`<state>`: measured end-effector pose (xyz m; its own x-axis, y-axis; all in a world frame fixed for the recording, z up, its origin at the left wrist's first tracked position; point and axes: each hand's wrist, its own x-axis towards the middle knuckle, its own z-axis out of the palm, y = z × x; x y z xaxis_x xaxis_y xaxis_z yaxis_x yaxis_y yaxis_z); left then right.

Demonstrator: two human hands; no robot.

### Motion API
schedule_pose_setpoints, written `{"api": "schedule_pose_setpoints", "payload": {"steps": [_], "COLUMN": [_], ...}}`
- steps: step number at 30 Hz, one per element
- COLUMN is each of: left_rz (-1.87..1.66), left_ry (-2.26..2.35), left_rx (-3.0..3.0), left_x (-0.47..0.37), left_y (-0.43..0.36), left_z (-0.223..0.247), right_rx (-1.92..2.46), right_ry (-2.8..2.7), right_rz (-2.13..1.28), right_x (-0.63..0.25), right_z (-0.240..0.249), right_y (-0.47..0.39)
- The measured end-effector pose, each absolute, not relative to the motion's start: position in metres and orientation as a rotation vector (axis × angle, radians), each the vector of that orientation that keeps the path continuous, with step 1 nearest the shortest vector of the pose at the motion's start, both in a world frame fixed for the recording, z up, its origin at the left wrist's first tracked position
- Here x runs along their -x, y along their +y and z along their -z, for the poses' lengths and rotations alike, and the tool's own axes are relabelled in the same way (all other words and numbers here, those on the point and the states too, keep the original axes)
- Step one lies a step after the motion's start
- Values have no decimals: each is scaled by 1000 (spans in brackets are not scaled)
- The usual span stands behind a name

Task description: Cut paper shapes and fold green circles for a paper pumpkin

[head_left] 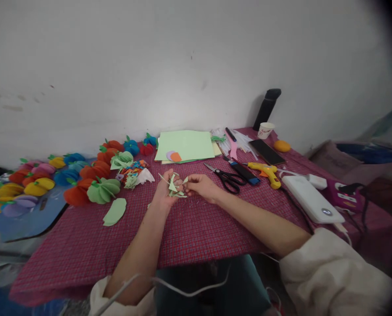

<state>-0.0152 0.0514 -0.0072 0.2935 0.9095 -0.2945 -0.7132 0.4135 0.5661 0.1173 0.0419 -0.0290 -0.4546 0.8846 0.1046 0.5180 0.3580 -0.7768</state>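
Pale green paper scraps [173, 186] lie bunched in my left hand [164, 193], its fingers curled around them over the middle of the table. My right hand [202, 187] is beside it, thumb and fingers pinched on a small green scrap at the edge of the bunch. To the left, a stack of cut green paper pieces [115, 212] rests on the red checked cloth [196, 228]. Behind it sits a heap of colourful paper offcuts [135, 173]. Black-handled scissors [228, 179] lie partly open to the right of my hands.
Folded paper pumpkins [104, 190] crowd the left side. Green paper sheets [186, 142] lie at the back. To the right are a box cutter [244, 171], a yellow glue gun [266, 171], a phone [266, 151], a white power bank [311, 199], a paper cup [265, 130] and a black bottle [266, 109].
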Motion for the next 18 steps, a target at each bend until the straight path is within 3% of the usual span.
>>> {"api": "schedule_pose_setpoints", "payload": {"steps": [5,11,18], "left_rz": [-1190,-1296,-1355], "left_ry": [789,924,946], "left_rx": [-469,-420,-383], "left_x": [6,-11,-13], "left_y": [53,48,48], "left_z": [19,28,33], "right_rx": [1152,1195,1187], "right_ry": [-1837,-2052,-2223], "right_rz": [-937,-394,-47], "right_x": [-114,-117,-109], "right_z": [33,27,22], "right_y": [39,29,11]}}
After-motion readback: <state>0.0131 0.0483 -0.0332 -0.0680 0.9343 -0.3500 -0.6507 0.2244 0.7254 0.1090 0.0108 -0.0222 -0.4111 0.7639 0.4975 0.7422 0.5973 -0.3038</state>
